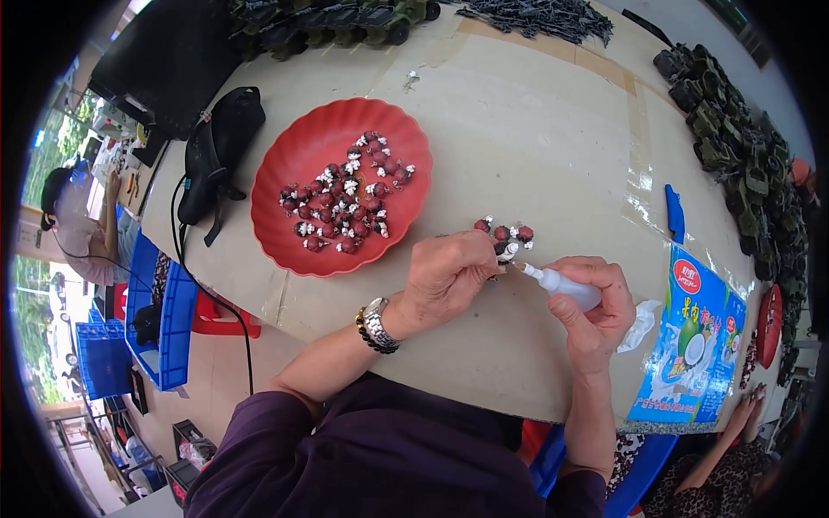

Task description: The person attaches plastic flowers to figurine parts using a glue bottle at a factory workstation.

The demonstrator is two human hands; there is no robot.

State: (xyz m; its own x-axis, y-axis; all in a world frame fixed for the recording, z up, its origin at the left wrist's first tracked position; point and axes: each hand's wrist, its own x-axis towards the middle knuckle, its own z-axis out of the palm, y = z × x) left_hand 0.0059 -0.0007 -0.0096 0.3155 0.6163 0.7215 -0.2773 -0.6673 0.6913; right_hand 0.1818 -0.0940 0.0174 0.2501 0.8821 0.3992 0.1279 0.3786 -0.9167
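Observation:
My left hand (pixel 445 272), with a metal watch and dark beads at its wrist, pinches a small white-and-black piece (pixel 508 251). In my right hand (pixel 604 302) is a white squeeze bottle (pixel 570 289), tilted so that its thin nozzle points at that piece. The nozzle tip is at or very near the piece; I cannot tell whether they touch. Just beyond my fingertips lie several small dark-red, black and white parts (pixel 502 233). More parts of this kind (pixel 345 203) are heaped in a scalloped red bowl (pixel 269 211) left of my hands.
A black pouch-like item (pixel 226 138) with a cable lies left of the bowl. Green toy vehicles (pixel 345 26) and dark grey parts (pixel 544 22) line the far edge; more vehicles (pixel 734 164) are at right. A blue printed sheet (pixel 691 345), blue tool (pixel 674 214) and crumpled tissue (pixel 639 326) lie right.

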